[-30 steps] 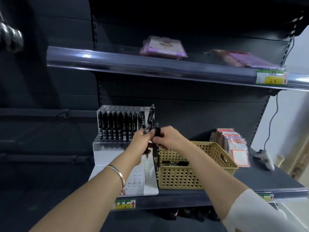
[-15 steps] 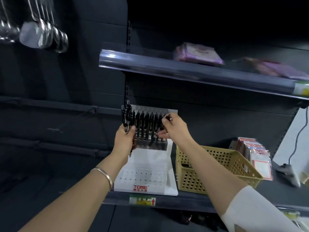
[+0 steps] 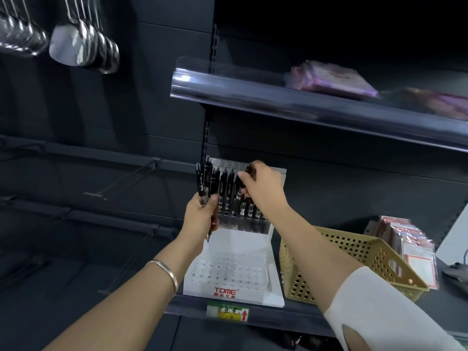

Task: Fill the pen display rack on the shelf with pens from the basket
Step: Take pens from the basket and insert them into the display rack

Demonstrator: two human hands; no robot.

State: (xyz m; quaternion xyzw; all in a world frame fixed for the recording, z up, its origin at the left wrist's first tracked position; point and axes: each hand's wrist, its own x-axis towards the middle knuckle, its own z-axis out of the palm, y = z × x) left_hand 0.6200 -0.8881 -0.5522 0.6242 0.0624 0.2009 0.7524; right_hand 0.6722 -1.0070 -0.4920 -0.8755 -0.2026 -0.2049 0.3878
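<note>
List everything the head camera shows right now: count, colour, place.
display rack: one, white, on lower shelf
racked pens: one row, black, upright in rack's back tier
loose pens: a bundle, black, held left of rack
single pen: one, black, held at back row
basket: one, tan, right of rack
card packets: a stack, red-white, right of basket
pink packets: two, upper shelf
ladles: several, silver, hanging top left
bracelet: one, silver, left wrist
left hand: one, grips loose pens
right hand: one, pinches single pen
</note>
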